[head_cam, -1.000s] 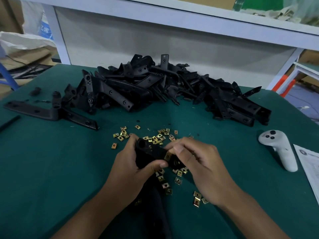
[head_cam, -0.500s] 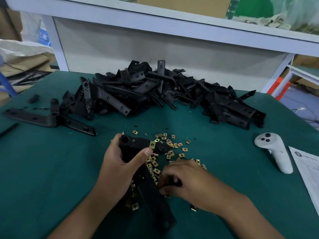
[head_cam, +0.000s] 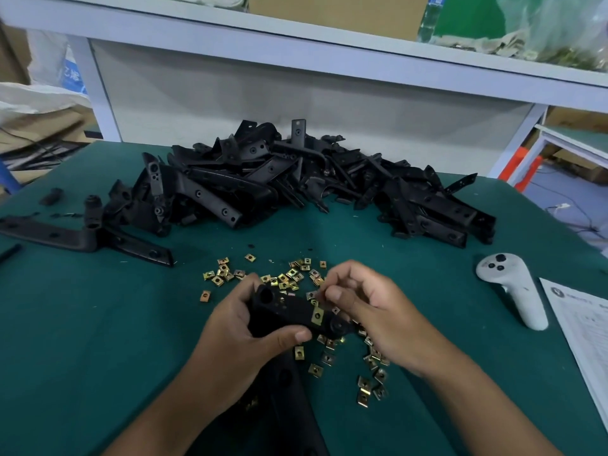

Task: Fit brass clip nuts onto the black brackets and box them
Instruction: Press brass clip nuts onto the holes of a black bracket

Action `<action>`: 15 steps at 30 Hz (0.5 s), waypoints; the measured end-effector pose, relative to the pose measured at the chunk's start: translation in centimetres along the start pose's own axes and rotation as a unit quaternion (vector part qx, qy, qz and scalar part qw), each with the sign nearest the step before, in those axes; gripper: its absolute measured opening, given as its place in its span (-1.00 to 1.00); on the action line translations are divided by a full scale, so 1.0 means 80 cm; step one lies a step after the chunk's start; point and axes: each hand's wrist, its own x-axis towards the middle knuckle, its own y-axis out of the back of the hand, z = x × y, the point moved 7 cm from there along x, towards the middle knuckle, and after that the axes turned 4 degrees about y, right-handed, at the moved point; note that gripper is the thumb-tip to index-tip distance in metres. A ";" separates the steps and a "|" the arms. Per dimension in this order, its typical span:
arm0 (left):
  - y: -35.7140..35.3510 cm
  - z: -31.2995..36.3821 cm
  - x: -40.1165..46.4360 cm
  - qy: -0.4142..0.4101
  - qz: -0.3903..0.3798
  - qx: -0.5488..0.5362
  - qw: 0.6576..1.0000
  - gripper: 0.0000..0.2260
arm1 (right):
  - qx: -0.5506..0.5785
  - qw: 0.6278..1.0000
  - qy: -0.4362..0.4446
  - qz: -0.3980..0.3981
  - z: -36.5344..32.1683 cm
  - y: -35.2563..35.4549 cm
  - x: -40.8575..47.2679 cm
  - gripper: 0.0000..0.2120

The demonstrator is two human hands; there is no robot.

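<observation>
My left hand (head_cam: 237, 337) grips a black bracket (head_cam: 283, 312) just above the green table mat (head_cam: 98, 324), thumb across its near side. One brass clip nut (head_cam: 317, 314) sits clipped on the bracket's right end. My right hand (head_cam: 371, 311) hovers at that end with fingers curled. Its thumb and forefinger pinch a small brass clip nut that the fingertips mostly hide. Several loose brass clip nuts (head_cam: 289, 278) lie scattered on the mat around and under both hands. No box is in view.
A big heap of black brackets (head_cam: 296, 179) fills the back of the table. A long single bracket (head_cam: 82, 233) lies at the left. At the right lie a white controller (head_cam: 513, 287) and a printed sheet (head_cam: 582, 327). A white shelf frame stands behind.
My right hand dipped into the loose nuts near the table's front, then rose back to the bracket's right end with its fingertips pinched. My left hand kept hold of the bracket.
</observation>
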 end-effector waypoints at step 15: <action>-0.021 -0.005 -0.011 -0.011 -0.078 0.079 0.994 -0.66 | 0.197 0.979 -0.046 0.013 -0.010 -0.012 -0.004 -0.85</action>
